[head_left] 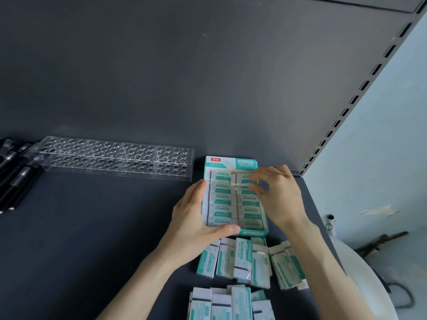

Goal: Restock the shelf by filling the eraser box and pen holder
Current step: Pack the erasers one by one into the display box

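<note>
- The left hand [196,218] is spread. Its fingers lie straight along the left wall of the eraser box [231,161] and its thumb runs along the near wall, so it cradles that corner.
- The right hand [279,195] is over the far right part of the box with its fingers curled. Thumb and forefinger pinch an eraser [242,184] in the right-hand column.
- Between the 2 hands the box stands on the shelf [92,227], packed with 2 columns of wrapped erasers. Its flap stands upright beyond the right fingertips.
- Loose erasers [242,257] lie in 2 rough rows under both wrists and forearms, toward the near edge.
- Right of the right hand the shelf ends just beside the box, below the slotted upright [360,88].
- Left of the left hand lies a broad stretch of bare shelf.
- Beyond that stretch the clear pen holder [115,158] sits against the back panel, with black pens [13,172] at its far left end.
</note>
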{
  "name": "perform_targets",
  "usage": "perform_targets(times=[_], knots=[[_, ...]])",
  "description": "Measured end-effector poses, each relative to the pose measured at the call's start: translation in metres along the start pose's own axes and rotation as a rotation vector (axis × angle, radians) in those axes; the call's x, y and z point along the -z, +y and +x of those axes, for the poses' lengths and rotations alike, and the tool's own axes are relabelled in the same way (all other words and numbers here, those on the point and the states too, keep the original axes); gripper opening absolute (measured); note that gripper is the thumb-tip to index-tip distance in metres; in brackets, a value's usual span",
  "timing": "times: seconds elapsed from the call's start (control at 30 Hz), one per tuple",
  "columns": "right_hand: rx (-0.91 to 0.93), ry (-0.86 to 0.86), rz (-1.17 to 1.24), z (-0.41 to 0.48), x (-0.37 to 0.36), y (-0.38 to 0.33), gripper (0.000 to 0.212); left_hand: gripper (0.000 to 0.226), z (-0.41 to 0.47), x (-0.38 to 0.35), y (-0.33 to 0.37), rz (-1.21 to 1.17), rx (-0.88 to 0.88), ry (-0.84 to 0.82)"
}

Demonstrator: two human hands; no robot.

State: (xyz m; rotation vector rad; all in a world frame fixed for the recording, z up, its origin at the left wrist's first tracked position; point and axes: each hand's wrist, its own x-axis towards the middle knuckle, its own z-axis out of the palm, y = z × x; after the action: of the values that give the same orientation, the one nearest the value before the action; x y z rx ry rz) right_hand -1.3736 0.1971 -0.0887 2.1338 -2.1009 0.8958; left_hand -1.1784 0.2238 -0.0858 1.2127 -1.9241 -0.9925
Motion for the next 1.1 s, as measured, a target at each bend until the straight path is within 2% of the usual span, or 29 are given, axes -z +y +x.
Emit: perform_targets(times=[0.37,0.73,0.83,0.93,1.0,1.1], knots=[[-0.026,-0.061,-0.028,0.007,-0.005,-0.001,0.015,0.084,0.0,0.001,0.0,0.019,0.032,-0.015],[-0.082,-0.08,0.001,0.01,-0.001,-0.004,0.02,0.075,0.0,0.0,-0.004,0.0,0.076,-0.026],[-0.103,-0.057,0.108,0.001,0.005,-0.008,0.022,0.083,-0.001,0.001,-0.003,-0.007,0.096,-0.024],[-0.12,-0.031,0.297,-0.018,0.017,-0.014,0.013,0.093,-0.003,0.003,0.001,0.009,0.12,0.05],[-0.113,-0.04,0.396,-0.036,0.027,-0.02,0.01,0.083,-0.009,0.004,0.004,0.09,0.051,0.115],[-0.092,-0.025,0.445,-0.064,0.041,-0.025,0.017,0.061,-0.025,0.003,0.01,0.17,-0.072,0.202]])
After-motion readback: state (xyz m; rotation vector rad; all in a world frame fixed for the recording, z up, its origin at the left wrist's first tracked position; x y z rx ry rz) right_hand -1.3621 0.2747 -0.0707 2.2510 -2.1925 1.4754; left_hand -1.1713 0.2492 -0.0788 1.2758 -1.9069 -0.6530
